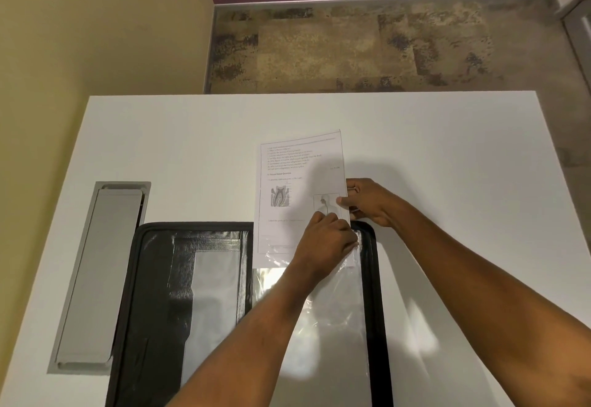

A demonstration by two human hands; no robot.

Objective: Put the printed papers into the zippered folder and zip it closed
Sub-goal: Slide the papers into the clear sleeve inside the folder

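Folder: the black zippered folder (153,278) lies open and flat on the white worktop (192,138).
Printed paper: the printed paper (297,163) sits over the folder's right half, its lower end inside the clear sleeve (332,326) and the rest reaching past the folder's far edge.
Left hand: the left hand (326,240) has its fingers curled, gripping the sleeve's top edge at the folder's far right corner.
Right hand: the right hand (371,202) pinches the paper's right edge, just beyond that corner.
Hatch: a grey hatch (99,275) is set into the worktop left of the folder.
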